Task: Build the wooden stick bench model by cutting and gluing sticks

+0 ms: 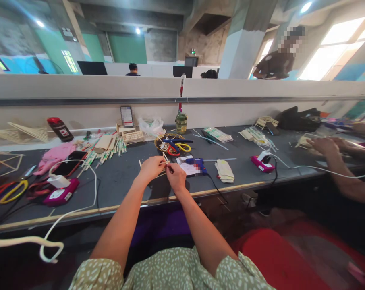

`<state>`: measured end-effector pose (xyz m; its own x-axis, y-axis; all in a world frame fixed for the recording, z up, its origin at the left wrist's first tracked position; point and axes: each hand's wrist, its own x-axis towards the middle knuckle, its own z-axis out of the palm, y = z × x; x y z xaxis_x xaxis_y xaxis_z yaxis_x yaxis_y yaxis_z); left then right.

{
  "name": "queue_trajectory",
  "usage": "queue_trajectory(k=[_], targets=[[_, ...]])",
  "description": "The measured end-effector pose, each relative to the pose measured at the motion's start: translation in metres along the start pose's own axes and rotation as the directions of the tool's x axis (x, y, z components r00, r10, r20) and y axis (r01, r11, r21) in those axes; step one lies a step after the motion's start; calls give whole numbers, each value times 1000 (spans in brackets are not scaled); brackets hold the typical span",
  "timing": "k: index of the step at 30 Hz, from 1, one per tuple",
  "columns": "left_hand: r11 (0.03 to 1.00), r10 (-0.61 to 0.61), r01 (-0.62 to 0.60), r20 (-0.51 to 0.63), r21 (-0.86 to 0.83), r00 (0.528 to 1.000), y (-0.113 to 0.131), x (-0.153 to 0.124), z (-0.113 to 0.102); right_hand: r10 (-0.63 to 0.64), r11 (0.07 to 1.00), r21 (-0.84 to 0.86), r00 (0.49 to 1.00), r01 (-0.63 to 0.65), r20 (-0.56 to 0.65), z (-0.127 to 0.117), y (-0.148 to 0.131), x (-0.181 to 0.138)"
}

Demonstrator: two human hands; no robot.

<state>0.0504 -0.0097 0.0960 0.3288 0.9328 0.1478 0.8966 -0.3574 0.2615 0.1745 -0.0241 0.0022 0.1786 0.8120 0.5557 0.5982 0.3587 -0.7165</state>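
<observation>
My left hand [151,167] and my right hand [175,176] meet over the grey worktable [119,181], close to its front edge. Both are closed in a pinch on thin wooden sticks [165,158] held between them. One more stick [139,163] lies on the table just left of my left hand. A blue glue gun [197,164] rests on a white paper right behind my right hand. A wire basket [170,141] with red and yellow scissors stands just beyond.
A pile of sticks [108,150], a pink cloth [54,156], a phone [70,163] and a magenta power strip [61,194] lie to the left. Folded gloves [225,170] and another magenta strip [262,164] lie right. Another person's arms [333,149] work at the far right.
</observation>
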Motion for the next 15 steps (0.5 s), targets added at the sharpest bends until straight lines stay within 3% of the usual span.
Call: queue_trajectory(k=[6,15], targets=[[1000,6,-6,-3,-2,1000,-1,0,0,70,996,57,997,-68,-36,-8,5,-4],[1000,10,-10,-7,-18,1000,1,-1,-1,169,976,132,985,-171,30,-6,1,-3]])
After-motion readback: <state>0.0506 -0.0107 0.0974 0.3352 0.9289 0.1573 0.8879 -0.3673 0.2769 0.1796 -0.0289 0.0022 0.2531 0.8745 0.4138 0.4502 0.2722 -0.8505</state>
